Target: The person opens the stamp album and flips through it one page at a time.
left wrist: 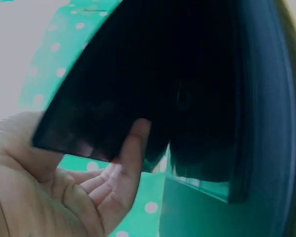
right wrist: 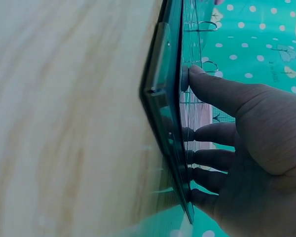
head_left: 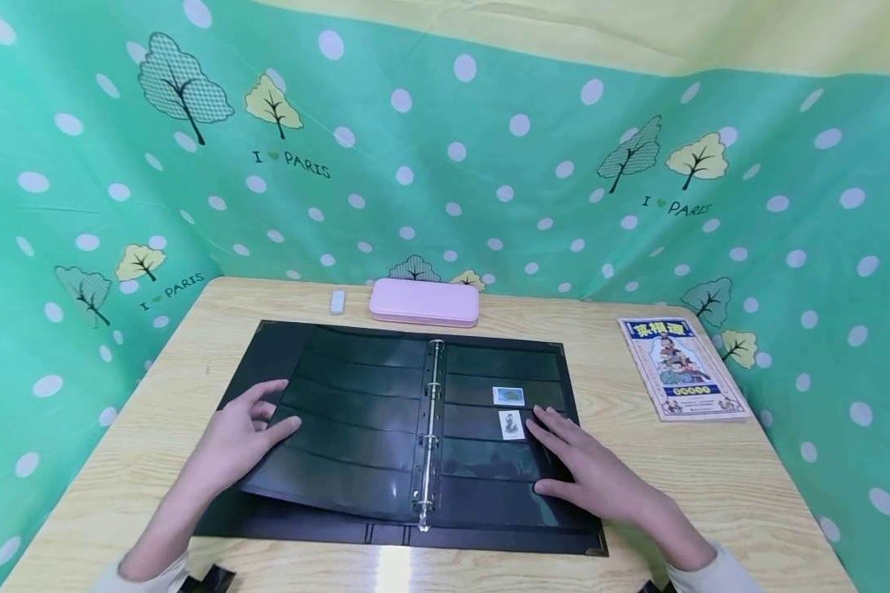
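Observation:
An open black ring-binder stamp album [head_left: 489,539] lies on the table, with clear strip pockets on its pages. My left hand [head_left: 233,441] holds the outer edge of the left album page [head_left: 356,412], which stands slightly raised off the cover. In the left wrist view, the dark page [left wrist: 103,98] passes between the digits of the left hand [left wrist: 84,197]. On the right page [head_left: 489,494] sit a blue-and-green stamp [head_left: 508,396] and a pale stamp with a dark figure [head_left: 512,425]. Fingers spread, my right hand [head_left: 593,469] rests on that page beside the stamps; its fingertips touch the surface.
Behind the album lie a pink case [head_left: 424,302] and a small pale block [head_left: 337,302]. A printed booklet [head_left: 682,368] is at the right of the wooden table [head_left: 623,346]. Metal rings [head_left: 431,436] run down the album's middle. A green dotted cloth [head_left: 445,198] hangs around.

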Motion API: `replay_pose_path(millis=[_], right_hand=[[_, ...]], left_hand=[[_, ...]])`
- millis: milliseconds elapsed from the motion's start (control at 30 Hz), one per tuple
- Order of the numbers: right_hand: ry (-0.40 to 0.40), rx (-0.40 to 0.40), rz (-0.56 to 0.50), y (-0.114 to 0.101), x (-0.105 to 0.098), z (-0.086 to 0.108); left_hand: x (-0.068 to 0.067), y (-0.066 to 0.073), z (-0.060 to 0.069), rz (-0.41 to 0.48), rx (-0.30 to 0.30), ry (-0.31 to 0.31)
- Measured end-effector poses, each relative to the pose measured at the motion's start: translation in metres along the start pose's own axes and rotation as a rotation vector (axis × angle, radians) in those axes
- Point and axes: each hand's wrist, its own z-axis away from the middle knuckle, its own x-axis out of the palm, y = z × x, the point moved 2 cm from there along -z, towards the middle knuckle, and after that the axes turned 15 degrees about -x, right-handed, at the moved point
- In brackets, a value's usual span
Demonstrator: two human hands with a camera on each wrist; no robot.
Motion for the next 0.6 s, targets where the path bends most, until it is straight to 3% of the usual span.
replay_pose_path(millis=[367, 600], right_hand=[[-0.001, 0.001, -0.002, 0.001, -0.002, 0.001], [0.001, -0.011, 0.000, 0.001, -0.002, 0.002]], left_hand=[[0.005, -0.011, -0.004, -0.097, -0.062, -0.015], [0.013, -0.014, -0.006, -0.162, -0.046, 0.007]])
